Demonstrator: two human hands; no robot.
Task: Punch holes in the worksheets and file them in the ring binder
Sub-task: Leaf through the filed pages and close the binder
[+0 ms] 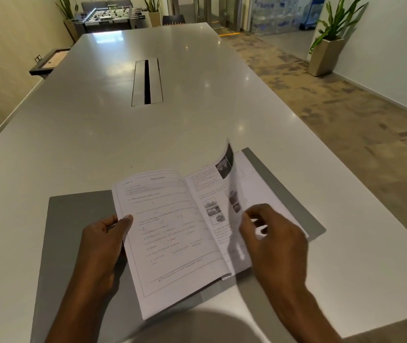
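Near the tabletop's (197, 120) front edge, our left hand (103, 246) pinches the printed white worksheets' (172, 233) left margin over the open grey ring binder (78, 219), steadying them while our right hand (271, 238), fingers loosely curled, lifts a blurred sheet (232, 184).

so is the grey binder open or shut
Open: the flat grey ring binder lies spread on the white table, its covers showing either side of the printed worksheets.

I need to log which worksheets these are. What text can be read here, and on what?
"Mathematics": heading on the left page.
"Grade 4": top left of that page, faint.
"Mathematics - 4 Half Yearly Examination": its footer, partly blurred.
Question text there: too blurred.
Right pages and turning sheet: blurred, unreadable.
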